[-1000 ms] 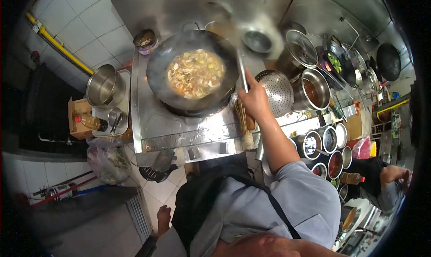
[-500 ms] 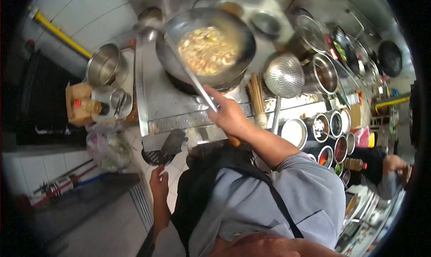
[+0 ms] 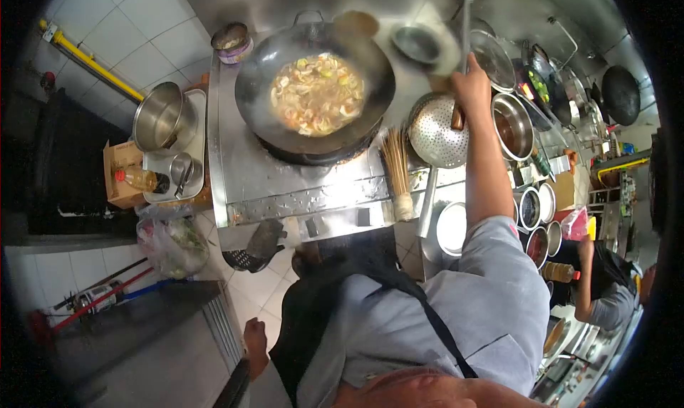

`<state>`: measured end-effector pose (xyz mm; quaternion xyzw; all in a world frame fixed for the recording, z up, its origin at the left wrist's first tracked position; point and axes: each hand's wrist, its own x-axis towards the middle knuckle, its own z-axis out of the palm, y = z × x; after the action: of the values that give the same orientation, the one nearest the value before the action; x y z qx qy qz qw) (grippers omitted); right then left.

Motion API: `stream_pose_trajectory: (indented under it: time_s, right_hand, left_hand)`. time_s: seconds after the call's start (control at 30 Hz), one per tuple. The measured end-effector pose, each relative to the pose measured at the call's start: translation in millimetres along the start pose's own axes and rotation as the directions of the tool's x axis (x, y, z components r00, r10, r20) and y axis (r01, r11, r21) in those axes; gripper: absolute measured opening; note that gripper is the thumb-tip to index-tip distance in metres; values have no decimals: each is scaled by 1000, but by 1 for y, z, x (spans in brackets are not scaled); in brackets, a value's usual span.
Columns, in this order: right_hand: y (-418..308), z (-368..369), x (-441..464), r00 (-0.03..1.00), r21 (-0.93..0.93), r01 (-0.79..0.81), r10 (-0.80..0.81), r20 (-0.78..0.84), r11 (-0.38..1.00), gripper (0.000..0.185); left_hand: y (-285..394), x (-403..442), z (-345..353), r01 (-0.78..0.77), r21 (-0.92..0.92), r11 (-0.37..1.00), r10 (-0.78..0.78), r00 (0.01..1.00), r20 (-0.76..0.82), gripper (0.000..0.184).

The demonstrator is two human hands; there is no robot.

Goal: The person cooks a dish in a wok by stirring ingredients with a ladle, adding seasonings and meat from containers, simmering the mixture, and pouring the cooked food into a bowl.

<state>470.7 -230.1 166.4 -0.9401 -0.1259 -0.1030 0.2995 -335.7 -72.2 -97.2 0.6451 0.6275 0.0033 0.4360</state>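
Note:
My right hand (image 3: 472, 89) is closed round the wooden handle of a long metal ladle (image 3: 467, 27). Its shaft points away to the top edge of the view, where the bowl end is barely visible. Below this hand lies a large perforated strainer (image 3: 432, 138). A dark wok (image 3: 255, 112) stands on the stove, with sliced, brothy food (image 3: 318, 94) in it and some steam above. Low at my left side, my left hand (image 3: 255, 337) has its fingers curled in, and nothing shows in it.
A bamboo brush (image 3: 396, 166) stands beside the strainer. To the right are a steel pot (image 3: 524, 126) and several seasoning containers. A steel pot (image 3: 158, 119) and an oil bottle (image 3: 140, 179) sit on the left. Another person (image 3: 616, 301) is at the far right.
My right hand has swung from the wok's front to the right, over the strainer, taking the ladle out of the wok area. My left hand has dropped back towards my body. The view shifted slightly.

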Motion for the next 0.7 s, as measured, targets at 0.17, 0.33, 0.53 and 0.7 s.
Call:
stream_pose_trajectory:
  time_s: [0.17, 0.33, 0.53, 0.7]
  right_hand:
    - [-13, -5, -76, 990, -67, -111, 104, -95, 992, 70]
    - [-62, 28, -183, 983, 467, -29, -60, 175, 884, 74]
    - [-181, 67, -308, 606, 355, -100, -226, 762, 930, 71]
    - [-214, 185, -395, 728, 206, 47, -175, 663, 977, 57]
  left_hand:
    - [-64, 25, 23, -226, 333, 915, 212, 974, 80, 33]
    - [177, 39, 4, -280, -1, 960, 280, 959, 45, 33]
    - [326, 84, -9, -530, -454, 717, 697, 547, 464, 37]
    - [302, 136, 16, 436, -648, 625, 446, 482, 755, 39]
